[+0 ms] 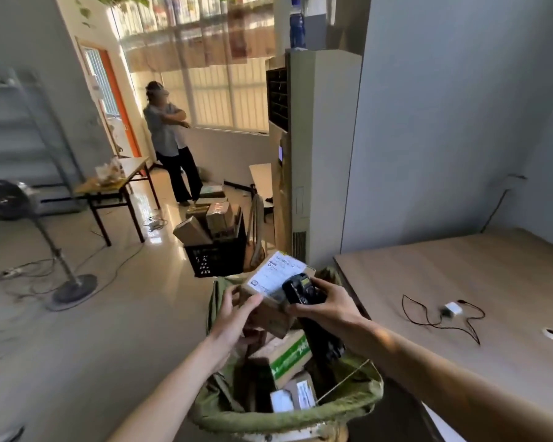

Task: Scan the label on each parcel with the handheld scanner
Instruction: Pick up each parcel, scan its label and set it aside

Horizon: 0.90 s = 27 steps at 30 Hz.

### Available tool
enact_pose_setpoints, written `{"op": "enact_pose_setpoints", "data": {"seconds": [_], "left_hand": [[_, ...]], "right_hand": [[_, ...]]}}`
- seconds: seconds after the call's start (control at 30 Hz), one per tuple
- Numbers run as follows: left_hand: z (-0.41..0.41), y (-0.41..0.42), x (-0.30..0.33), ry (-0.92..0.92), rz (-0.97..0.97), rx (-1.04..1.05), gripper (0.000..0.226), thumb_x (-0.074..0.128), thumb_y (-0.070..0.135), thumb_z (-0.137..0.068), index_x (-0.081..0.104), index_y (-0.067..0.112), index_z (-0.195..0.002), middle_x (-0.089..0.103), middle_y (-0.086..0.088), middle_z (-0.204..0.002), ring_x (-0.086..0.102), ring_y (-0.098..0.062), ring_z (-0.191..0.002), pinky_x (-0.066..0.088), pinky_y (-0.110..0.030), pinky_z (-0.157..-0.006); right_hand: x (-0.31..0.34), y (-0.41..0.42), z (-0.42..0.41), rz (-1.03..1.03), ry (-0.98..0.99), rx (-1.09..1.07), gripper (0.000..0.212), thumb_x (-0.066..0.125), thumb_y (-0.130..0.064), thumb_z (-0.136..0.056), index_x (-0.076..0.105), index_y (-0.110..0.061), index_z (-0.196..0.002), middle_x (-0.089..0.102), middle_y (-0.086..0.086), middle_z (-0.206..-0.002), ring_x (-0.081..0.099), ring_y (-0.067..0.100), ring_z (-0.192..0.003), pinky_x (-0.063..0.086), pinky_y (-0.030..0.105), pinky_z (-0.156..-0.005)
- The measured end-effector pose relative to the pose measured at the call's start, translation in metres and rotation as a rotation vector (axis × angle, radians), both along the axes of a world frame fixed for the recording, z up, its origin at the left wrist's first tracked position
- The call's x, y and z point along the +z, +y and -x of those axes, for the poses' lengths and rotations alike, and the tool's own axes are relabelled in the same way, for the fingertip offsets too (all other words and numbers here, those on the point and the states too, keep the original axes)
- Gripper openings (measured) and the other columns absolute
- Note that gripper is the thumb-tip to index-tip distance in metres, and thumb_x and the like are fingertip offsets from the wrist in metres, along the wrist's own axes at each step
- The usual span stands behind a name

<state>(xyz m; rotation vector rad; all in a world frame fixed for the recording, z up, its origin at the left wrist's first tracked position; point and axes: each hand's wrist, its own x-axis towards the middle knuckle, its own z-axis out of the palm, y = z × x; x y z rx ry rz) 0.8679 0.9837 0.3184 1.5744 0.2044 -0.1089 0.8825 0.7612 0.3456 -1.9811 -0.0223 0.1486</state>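
Right below the camera sits a green sack (288, 419), its mouth rolled wide so the boxes inside are easy to reach; a green-and-white box (289, 354) and a small one with a white label (300, 393) lie in it, likely waiting for their turn. Far off on the left stands a fan (29, 224) on a round base, with cords on the floor, and behind it a small table (118, 186) with bags on top. Past that, a person (170, 145) stands by the window, not part of this job. A black crate (216, 253) full of brown boxes sits on the floor in the middle; I cannot tell if those are done or not. Over the sack, the left hand (237, 317) holds a brown parcel (268, 301) up, thumb on top and fingers curled under, tipped so its white label (276, 274) faces up toward the scanner. The right hand (329, 306) is wrapped round the black scanner (300, 288), fingers curled on it, with the scanner's head just beside the label's edge, so it looks ready to read it. My guess is this parcel is being scanned now, with more to go. A tall white air cooler (316, 148) stands behind, with a bottle (297, 23) on top. On the right is a wooden desk (460, 282) with a white charger (452, 309) and its thin black cable lying loose, well apart from the hands.
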Motion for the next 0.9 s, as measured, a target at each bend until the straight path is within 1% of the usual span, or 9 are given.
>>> {"op": "enact_pose_setpoints", "data": {"seconds": [0.07, 0.2, 0.27, 0.33, 0.43, 0.63, 0.73, 0.77, 0.9], "left_hand": [[-0.031, 0.005, -0.02, 0.026, -0.049, 0.026, 0.045, 0.074, 0.051, -0.083, 0.052, 0.035, -0.12, 0.07, -0.007, -0.113, 0.069, -0.022, -0.099, 0.057, -0.037, -0.072], [-0.088, 0.008, -0.066, 0.066, -0.112, -0.015, 0.059, 0.08, 0.051, -0.075, 0.055, 0.036, -0.126, 0.068, 0.005, -0.118, 0.067, -0.001, -0.099, 0.052, -0.018, -0.08], [-0.113, 0.003, -0.091, 0.133, -0.103, -0.042, 0.081, 0.084, 0.056, -0.069, 0.052, 0.031, -0.139, 0.067, 0.0, -0.125, 0.066, -0.014, -0.112, 0.054, -0.033, -0.097], [-0.137, -0.002, -0.116, 0.183, -0.087, -0.031, 0.091, 0.087, 0.059, -0.063, 0.053, 0.027, -0.142, 0.067, -0.005, -0.127, 0.064, -0.023, -0.118, 0.05, -0.047, -0.105], [-0.167, -0.011, -0.149, 0.233, -0.097, -0.002, 0.079, 0.088, 0.057, -0.063, 0.059, 0.031, -0.132, 0.071, 0.002, -0.12, 0.067, -0.019, -0.112, 0.053, -0.047, -0.101], [-0.212, -0.023, -0.199, 0.294, -0.146, -0.049, 0.07, 0.082, 0.064, -0.061, 0.064, 0.039, -0.124, 0.075, 0.01, -0.11, 0.07, -0.013, -0.105, 0.057, -0.043, -0.096], [-0.233, -0.027, -0.216, 0.321, -0.165, -0.06, 0.073, 0.08, 0.067, -0.062, 0.062, 0.038, -0.127, 0.073, 0.008, -0.112, 0.07, -0.013, -0.104, 0.058, -0.042, -0.093], [-0.238, -0.027, -0.221, 0.335, -0.172, -0.058, 0.07, 0.079, 0.066, -0.067, 0.06, 0.039, -0.129, 0.071, 0.006, -0.115, 0.068, -0.014, -0.106, 0.057, -0.041, -0.094], [-0.247, -0.018, -0.237, 0.411, -0.216, 0.027, 0.054, 0.073, 0.055, -0.084, 0.058, 0.031, -0.13, 0.065, 0.004, -0.118, 0.06, -0.014, -0.108, 0.048, -0.043, -0.101]], "right_hand": [[-0.018, 0.003, -0.036, -0.013, 0.018, 0.0, 0.092, 0.094, -0.055, -0.044, 0.069, -0.037, -0.131, 0.077, -0.019, -0.1, 0.074, 0.0, -0.086, 0.061, 0.024, -0.084], [-0.057, -0.002, -0.108, 0.026, 0.061, 0.027, 0.094, 0.097, -0.051, -0.049, 0.066, -0.033, -0.137, 0.076, -0.02, -0.103, 0.072, -0.003, -0.089, 0.055, 0.014, -0.079], [-0.08, -0.006, -0.14, 0.055, 0.115, 0.045, 0.097, 0.098, -0.049, -0.053, 0.062, -0.033, -0.142, 0.075, -0.017, -0.112, 0.071, 0.0, -0.095, 0.055, 0.018, -0.083], [-0.104, -0.011, -0.168, 0.069, 0.169, 0.056, 0.098, 0.097, -0.051, -0.053, 0.062, -0.032, -0.142, 0.074, -0.015, -0.113, 0.071, 0.003, -0.096, 0.058, 0.024, -0.088], [-0.141, -0.017, -0.2, 0.072, 0.251, 0.054, 0.095, 0.098, -0.047, -0.057, 0.062, -0.029, -0.143, 0.075, -0.011, -0.114, 0.072, 0.009, -0.098, 0.061, 0.033, -0.092], [-0.197, -0.026, -0.235, 0.122, 0.357, 0.028, 0.101, 0.097, -0.048, -0.062, 0.053, -0.026, -0.15, 0.07, -0.008, -0.122, 0.067, 0.007, -0.102, 0.056, 0.023, -0.083], [-0.21, -0.029, -0.25, 0.141, 0.372, 0.005, 0.103, 0.096, -0.052, -0.062, 0.05, -0.028, -0.152, 0.069, -0.008, -0.126, 0.067, 0.012, -0.109, 0.058, 0.033, -0.095], [-0.213, -0.031, -0.253, 0.158, 0.376, -0.007, 0.102, 0.095, -0.053, -0.062, 0.05, -0.03, -0.151, 0.069, -0.01, -0.125, 0.067, 0.012, -0.108, 0.058, 0.033, -0.094], [-0.218, -0.041, -0.252, 0.22, 0.358, -0.077, 0.084, 0.094, -0.051, -0.064, 0.059, -0.036, -0.139, 0.065, -0.027, -0.097, 0.065, -0.002, -0.087, 0.048, 0.013, -0.067]]}}
